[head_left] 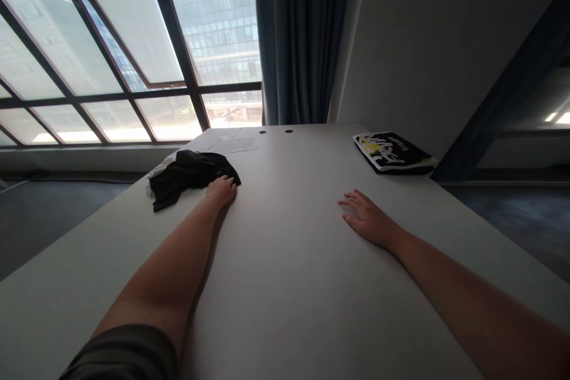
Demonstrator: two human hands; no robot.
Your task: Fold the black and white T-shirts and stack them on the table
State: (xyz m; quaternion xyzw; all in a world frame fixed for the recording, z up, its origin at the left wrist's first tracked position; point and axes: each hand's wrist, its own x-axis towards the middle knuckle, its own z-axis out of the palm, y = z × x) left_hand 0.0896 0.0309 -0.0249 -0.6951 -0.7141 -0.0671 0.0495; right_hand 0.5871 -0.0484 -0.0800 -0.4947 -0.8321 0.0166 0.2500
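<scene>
A crumpled black cloth garment (189, 172) lies on the left side of the white table (285, 261). At its near right corner my left hand (222, 189) rests on the fabric, fingers bent and closed on the edge; the fingertips are partly lost against the dark cloth. My right hand (367, 219) is on the right half of the table, palm down with its fingers apart and nothing in them. Beyond it, near the right edge, lies a flat black folded item (394, 152) with white and yellow print, not touched by either hand.
White papers (234, 144) lie flat beyond the garment. Pale crumpled material (151, 188) shows at the garment's left side. Two round holes (289, 131) are at the table's far end. A dark blue curtain (300, 41) hangs behind the table, beside large windows.
</scene>
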